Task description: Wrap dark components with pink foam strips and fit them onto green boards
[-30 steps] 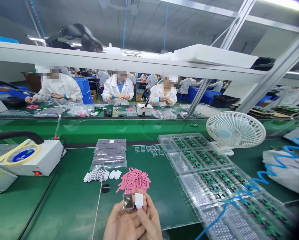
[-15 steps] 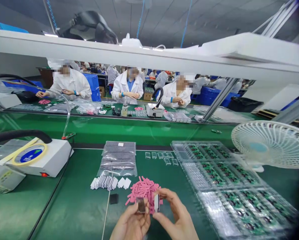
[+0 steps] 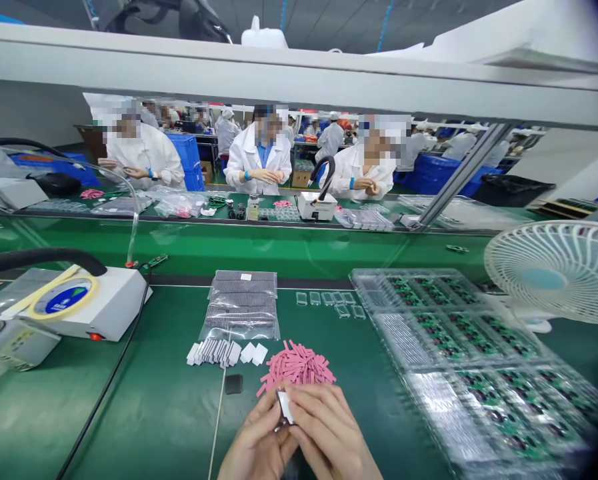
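Observation:
My left hand (image 3: 259,437) is closed around a small clear square frame, now mostly hidden by fingers and by the piece over it. My right hand (image 3: 329,427) pinches a thin white-faced square piece with a dark edge (image 3: 285,408) against that frame. The two hands touch, low in the middle of the view. Right behind them lies a heap of pink strips (image 3: 299,363). A dark square piece (image 3: 233,384) rests on the green mat to the left. Beyond it is a row of white square pieces (image 3: 216,353), several leaning on each other.
A bag of dark striped sheets (image 3: 241,307) lies farther back, with several clear frames (image 3: 342,311) beside it. Clear trays of green circuit boards (image 3: 443,340) fill the right, near a white fan (image 3: 553,273). At left stand a white box (image 3: 109,303) and a black cable (image 3: 103,400).
My right hand has moved left, bringing the white-faced piece from beside the clear frame onto it. The view has tipped down a little.

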